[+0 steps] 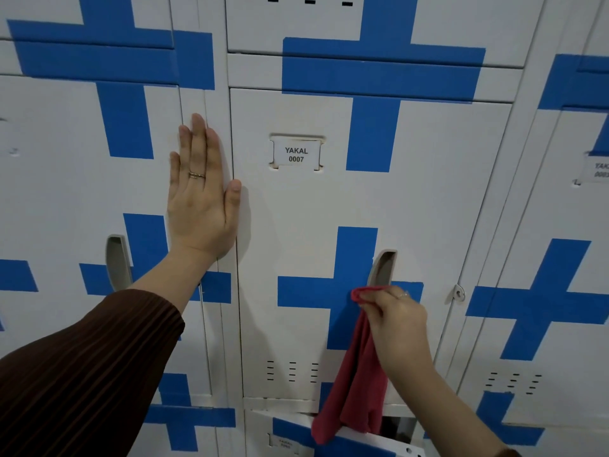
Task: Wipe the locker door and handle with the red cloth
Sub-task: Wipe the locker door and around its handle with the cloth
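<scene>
Right hand [400, 321] pinches red cloth [356, 390] by handle [382, 268]; flat left hand [201, 206] presses near "YAKAL 0007" label [296, 155].

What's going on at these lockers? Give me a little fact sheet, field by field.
left hand: open and flat, pressed on the strip beside the white metal locker door with blue crosses
right hand: pinches the top of the red cloth
cloth: hangs loose, its top at the lower end of the grey recessed handle
tag: paper name label reads YAKAL 0007
below: lower locker door stands ajar
</scene>
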Tool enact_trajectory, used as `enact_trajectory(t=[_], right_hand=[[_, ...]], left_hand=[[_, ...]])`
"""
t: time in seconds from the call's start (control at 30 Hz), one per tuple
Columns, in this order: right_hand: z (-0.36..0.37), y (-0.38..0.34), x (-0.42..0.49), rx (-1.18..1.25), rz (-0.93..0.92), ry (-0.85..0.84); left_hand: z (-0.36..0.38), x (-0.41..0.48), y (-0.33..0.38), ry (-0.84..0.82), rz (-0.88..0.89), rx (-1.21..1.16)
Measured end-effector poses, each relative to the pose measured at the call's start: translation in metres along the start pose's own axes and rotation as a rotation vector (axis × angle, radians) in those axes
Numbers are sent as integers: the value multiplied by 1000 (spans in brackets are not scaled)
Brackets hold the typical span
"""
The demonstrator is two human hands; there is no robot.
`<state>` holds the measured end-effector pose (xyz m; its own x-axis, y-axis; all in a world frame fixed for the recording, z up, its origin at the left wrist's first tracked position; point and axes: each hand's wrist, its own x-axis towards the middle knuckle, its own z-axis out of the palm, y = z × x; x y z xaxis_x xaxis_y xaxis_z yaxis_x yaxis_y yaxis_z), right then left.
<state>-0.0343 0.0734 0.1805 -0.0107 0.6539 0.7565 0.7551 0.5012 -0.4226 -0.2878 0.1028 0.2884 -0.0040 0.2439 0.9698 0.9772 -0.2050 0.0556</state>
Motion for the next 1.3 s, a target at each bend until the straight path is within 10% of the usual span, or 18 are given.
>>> enact_trajectory(t=[0.23, 0.47, 0.7, 0.93, 1.17, 1.3], right_hand=[[-17, -17, 37, 66, -25, 285], [6, 4, -12, -93, -57, 64], [-13, -13, 36, 17, -76, 314], [4, 1, -7, 79, 18, 59], [-11, -10, 31, 36, -95, 298], [5, 5, 2, -86, -148, 159]], left_hand=[[0, 0, 0, -3, -2, 10], [1, 0, -1, 10, 0, 0], [3, 0, -2, 12, 2, 1], [2, 0, -3, 12, 4, 3], [2, 0, -2, 8, 6, 4], [2, 1, -2, 9, 4, 0]])
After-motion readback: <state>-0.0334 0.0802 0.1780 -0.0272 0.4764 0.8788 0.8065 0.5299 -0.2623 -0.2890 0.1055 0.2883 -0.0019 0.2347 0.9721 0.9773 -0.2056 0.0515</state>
